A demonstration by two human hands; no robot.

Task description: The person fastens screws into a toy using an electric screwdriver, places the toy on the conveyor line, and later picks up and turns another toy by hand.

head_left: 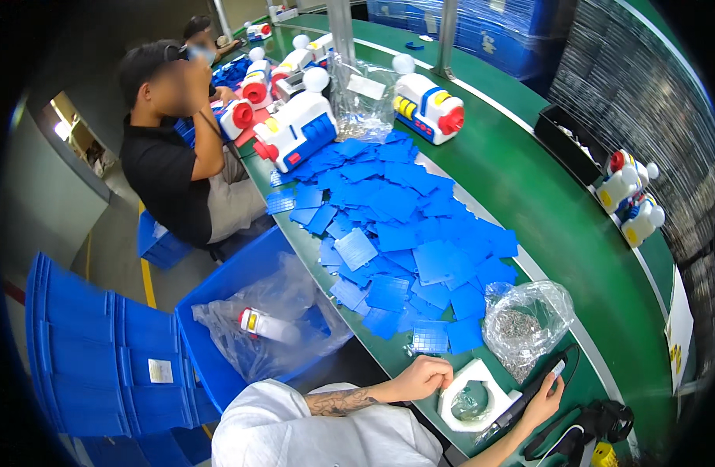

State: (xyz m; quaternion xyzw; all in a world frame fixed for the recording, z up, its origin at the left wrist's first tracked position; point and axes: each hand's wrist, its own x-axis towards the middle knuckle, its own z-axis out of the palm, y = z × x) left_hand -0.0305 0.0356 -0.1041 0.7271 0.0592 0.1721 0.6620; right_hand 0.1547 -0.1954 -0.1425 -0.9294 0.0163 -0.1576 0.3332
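Observation:
My left hand (pixel 424 379) is closed, its fingertips pinched together beside a white foam block (pixel 449 414) with a large opening. Whatever those fingers hold, if anything, is too small to make out. Inside the opening lies some clear plastic film (pixel 470 400). In my right hand (pixel 546 399) is a black electric screwdriver (pixel 519 405), slanted along the block's right side. Just beyond the block stands an open clear bag of small metal screws (pixel 519 327). A big heap of flat blue plastic panels (pixel 404 233) spreads over the green table ahead of my hands.
White-and-blue toy blasters (pixel 301 132) stand at the far end. A blue bin (pixel 198 331) with plastic film and a white toy part (pixel 270 325) sits left. Stacked blue crates (pixel 85 350) stand beside it. Black straps (pixel 607 424) lie lower right. A co-worker (pixel 167 148) sits far left.

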